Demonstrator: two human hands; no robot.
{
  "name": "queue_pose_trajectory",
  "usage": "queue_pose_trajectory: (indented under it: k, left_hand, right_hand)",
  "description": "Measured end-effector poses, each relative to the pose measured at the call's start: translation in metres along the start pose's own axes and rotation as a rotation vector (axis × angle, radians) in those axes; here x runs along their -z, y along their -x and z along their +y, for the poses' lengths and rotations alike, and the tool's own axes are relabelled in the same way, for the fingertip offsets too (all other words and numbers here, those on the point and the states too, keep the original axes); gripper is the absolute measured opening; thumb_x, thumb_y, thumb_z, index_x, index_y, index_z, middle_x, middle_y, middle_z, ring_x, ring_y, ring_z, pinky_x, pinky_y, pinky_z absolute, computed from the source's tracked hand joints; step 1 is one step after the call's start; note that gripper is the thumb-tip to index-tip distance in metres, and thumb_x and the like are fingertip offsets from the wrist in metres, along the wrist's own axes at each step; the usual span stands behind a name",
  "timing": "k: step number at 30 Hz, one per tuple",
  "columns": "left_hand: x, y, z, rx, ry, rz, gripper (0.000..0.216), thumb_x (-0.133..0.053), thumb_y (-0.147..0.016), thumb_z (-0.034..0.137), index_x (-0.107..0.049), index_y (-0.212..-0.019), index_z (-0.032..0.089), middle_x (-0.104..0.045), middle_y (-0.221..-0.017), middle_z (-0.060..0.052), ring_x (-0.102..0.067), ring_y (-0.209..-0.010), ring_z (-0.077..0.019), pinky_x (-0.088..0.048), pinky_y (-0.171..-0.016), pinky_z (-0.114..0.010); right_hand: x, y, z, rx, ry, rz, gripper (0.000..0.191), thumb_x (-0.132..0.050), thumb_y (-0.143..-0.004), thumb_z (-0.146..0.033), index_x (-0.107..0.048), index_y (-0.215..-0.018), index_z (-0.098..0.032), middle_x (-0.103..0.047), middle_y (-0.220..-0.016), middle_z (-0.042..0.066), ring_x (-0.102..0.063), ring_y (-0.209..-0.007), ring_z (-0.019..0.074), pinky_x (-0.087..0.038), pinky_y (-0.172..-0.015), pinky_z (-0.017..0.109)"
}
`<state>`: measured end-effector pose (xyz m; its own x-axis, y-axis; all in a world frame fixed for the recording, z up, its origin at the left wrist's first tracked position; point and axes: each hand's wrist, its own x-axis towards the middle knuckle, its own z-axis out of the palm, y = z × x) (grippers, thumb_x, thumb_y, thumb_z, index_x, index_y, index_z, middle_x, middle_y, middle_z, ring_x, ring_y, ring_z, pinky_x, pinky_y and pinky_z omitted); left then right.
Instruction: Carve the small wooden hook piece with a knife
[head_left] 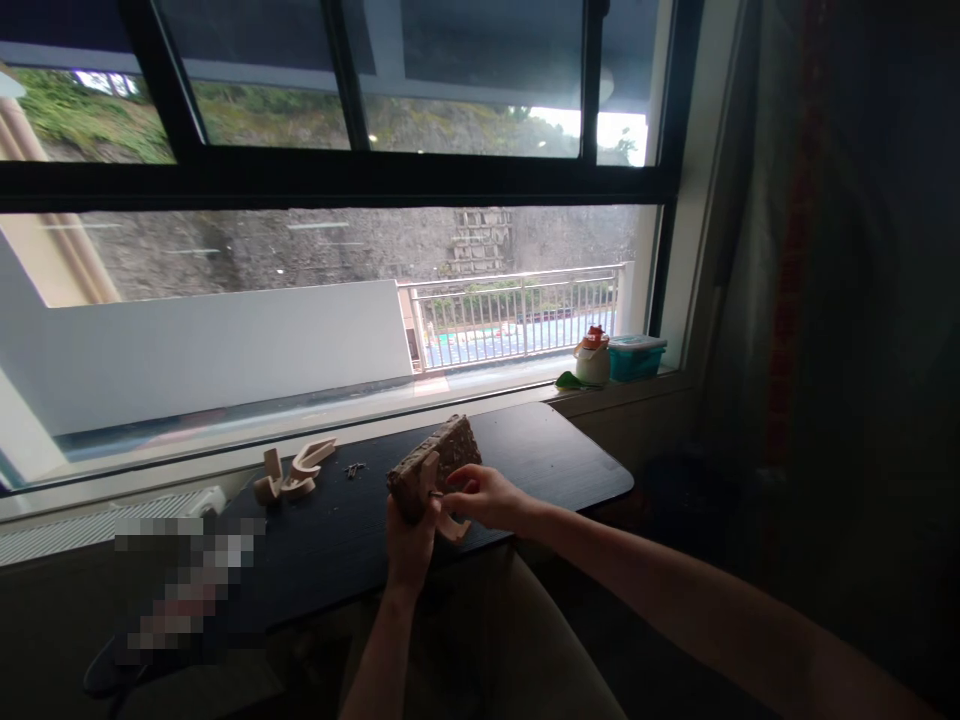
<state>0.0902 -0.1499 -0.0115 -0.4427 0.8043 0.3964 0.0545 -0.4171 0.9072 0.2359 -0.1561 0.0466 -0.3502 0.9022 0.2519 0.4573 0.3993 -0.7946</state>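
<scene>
My left hand (411,545) is wrapped round the lower end of a brown, rough-faced block (427,455), tilted up above the front edge of the dark table. Against the near side of the block lies a pale curved wooden piece (452,525), partly covered by my fingers. My right hand (484,495) comes in from the right with thumb and fingers pinched close to this piece. What sits in the pinch is too small to name. To the left on the table are more curved wooden pieces (300,478), beside a little heap of thin metal bits (354,469), perhaps screws.
The dark table (555,450) has a rounded right end and stands against the window sill. On the sill are a white bottle (592,362) with an orange top, a teal lidded box (636,360) and a green item (571,381). A pixelated patch covers the table's left end.
</scene>
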Motion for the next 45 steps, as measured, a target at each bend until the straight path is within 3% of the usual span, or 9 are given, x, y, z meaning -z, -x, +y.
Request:
queue_pose_trajectory:
  k: [4, 8, 13, 17, 23, 29, 34, 39, 45]
  left_hand:
    - [-0.001, 0.0, 0.0, 0.028, -0.001, 0.024, 0.04, -0.073, -0.057, 0.033, -0.057, -0.09, 0.018, -0.064, -0.078, 0.0, -0.061, -0.07, -0.0181, -0.049, -0.066, -0.031]
    - [0.0, -0.001, -0.002, 0.047, 0.004, 0.03, 0.04, -0.073, -0.056, 0.031, -0.057, -0.09, 0.018, -0.063, -0.077, 0.001, -0.06, -0.069, -0.0167, -0.048, -0.065, -0.03]
    - [0.0, -0.003, -0.009, 0.048, 0.037, 0.001, 0.042, -0.072, -0.061, 0.034, -0.056, -0.097, 0.018, -0.063, -0.083, 0.0, -0.06, -0.073, -0.0162, -0.049, -0.069, -0.03]
    - [0.001, -0.003, -0.011, 0.033, 0.054, -0.005, 0.044, -0.073, -0.061, 0.034, -0.055, -0.1, 0.02, -0.063, -0.088, 0.0, -0.06, -0.077, -0.0159, -0.048, -0.072, -0.029]
    - [0.001, -0.005, -0.008, 0.06, 0.057, -0.007, 0.042, -0.075, -0.057, 0.031, -0.057, -0.093, 0.019, -0.063, -0.081, 0.001, -0.061, -0.073, -0.0165, -0.048, -0.07, -0.03]
    - [0.009, -0.009, -0.005, 0.161, 0.131, -0.099, 0.047, -0.076, -0.06, 0.031, -0.058, -0.102, 0.019, -0.068, -0.094, -0.003, -0.064, -0.085, -0.0203, -0.049, -0.078, -0.034]
    - [0.022, -0.008, 0.002, 0.248, 0.21, -0.234, 0.044, -0.07, -0.066, 0.033, -0.059, -0.106, 0.02, -0.07, -0.095, -0.004, -0.066, -0.086, -0.0213, -0.05, -0.078, -0.034]
    - [0.025, -0.009, 0.0, 0.267, 0.216, -0.232, 0.042, -0.068, -0.065, 0.034, -0.058, -0.103, 0.018, -0.07, -0.084, -0.002, -0.065, -0.08, -0.0202, -0.049, -0.076, -0.033]
    - [0.022, -0.008, -0.006, 0.189, 0.157, -0.199, 0.041, -0.068, -0.065, 0.034, -0.059, -0.103, 0.019, -0.068, -0.097, -0.002, -0.061, -0.093, -0.0197, -0.046, -0.084, -0.031]
  right_hand:
    - [0.011, 0.011, -0.012, 0.247, 0.143, -0.009, 0.033, -0.061, -0.077, -0.027, -0.06, -0.109, -0.02, -0.063, -0.099, 0.005, -0.058, -0.086, 0.0145, -0.043, -0.074, 0.024]
    - [0.016, 0.01, -0.009, 0.512, 0.46, -0.077, 0.019, -0.048, -0.084, -0.021, -0.065, -0.092, -0.018, -0.062, -0.091, 0.008, -0.057, -0.08, 0.0153, -0.04, -0.07, 0.025]
    - [0.008, -0.001, 0.005, 0.296, 0.078, -0.025, 0.017, -0.06, -0.076, -0.032, -0.068, -0.081, -0.019, -0.064, -0.085, 0.006, -0.056, -0.08, 0.0157, -0.04, -0.073, 0.025]
    - [-0.008, -0.004, 0.015, 0.061, -0.101, 0.05, 0.037, -0.042, -0.087, -0.039, -0.066, -0.097, -0.013, -0.065, -0.087, 0.008, -0.054, -0.064, 0.0108, -0.041, -0.058, 0.023]
    - [0.008, -0.003, 0.016, -0.168, -0.276, -0.236, 0.037, -0.048, -0.083, -0.042, -0.066, -0.088, -0.01, -0.065, -0.066, 0.006, -0.044, -0.041, 0.0061, -0.034, -0.04, 0.02]
    - [0.03, 0.003, 0.021, -0.188, -0.304, -0.166, 0.023, -0.051, -0.081, -0.034, -0.061, -0.086, -0.014, -0.06, -0.067, 0.0, -0.048, -0.049, 0.0066, -0.038, -0.046, 0.019]
    - [-0.012, 0.016, 0.035, -0.092, -0.291, 0.025, 0.038, -0.07, -0.066, -0.036, -0.061, -0.096, -0.015, -0.063, -0.09, 0.003, -0.055, -0.085, 0.0156, -0.043, -0.075, 0.026]
    - [-0.049, 0.017, 0.039, 0.003, -0.278, 0.156, 0.031, -0.063, -0.07, -0.026, -0.06, -0.1, -0.017, -0.064, -0.091, 0.002, -0.057, -0.086, 0.0163, -0.043, -0.078, 0.027]
    - [-0.049, 0.014, 0.044, -0.015, -0.219, 0.217, 0.023, -0.061, -0.072, -0.029, -0.064, -0.091, -0.017, -0.066, -0.084, 0.003, -0.06, -0.078, 0.0181, -0.043, -0.071, 0.028]
